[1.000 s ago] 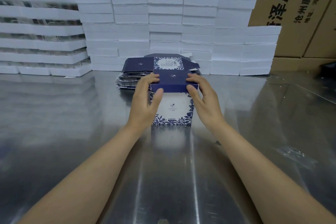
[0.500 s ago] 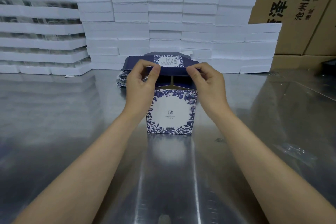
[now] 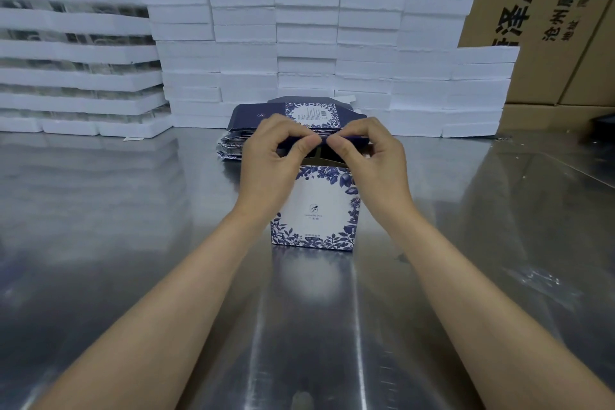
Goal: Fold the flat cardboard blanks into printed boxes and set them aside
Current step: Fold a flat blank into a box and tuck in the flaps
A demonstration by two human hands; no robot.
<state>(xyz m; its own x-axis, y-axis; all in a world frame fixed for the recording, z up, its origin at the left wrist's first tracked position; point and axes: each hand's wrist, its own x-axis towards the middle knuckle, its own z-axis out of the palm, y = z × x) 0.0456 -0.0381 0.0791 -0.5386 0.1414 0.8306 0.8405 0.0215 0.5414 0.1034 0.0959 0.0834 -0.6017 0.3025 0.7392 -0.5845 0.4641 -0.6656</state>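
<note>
A white box with blue floral print (image 3: 314,210) stands upright on the steel table (image 3: 133,243), its top open. My left hand (image 3: 273,160) and my right hand (image 3: 369,163) each pinch the navy lid flap above the opening, thumbs nearly touching at the middle. Behind the box lies a pile of flat navy blanks (image 3: 259,116), partly hidden by my hands.
White foam slabs (image 3: 299,36) are stacked in a wall along the back, with clear trays in foam (image 3: 73,53) at the left. Brown cartons (image 3: 549,10) stand behind on the right. A dark object (image 3: 604,125) sits at the right edge.
The box has come nearer to me and its lid flap was lifted open. My hands slid inward along the flap, so the thumbs now almost meet.
</note>
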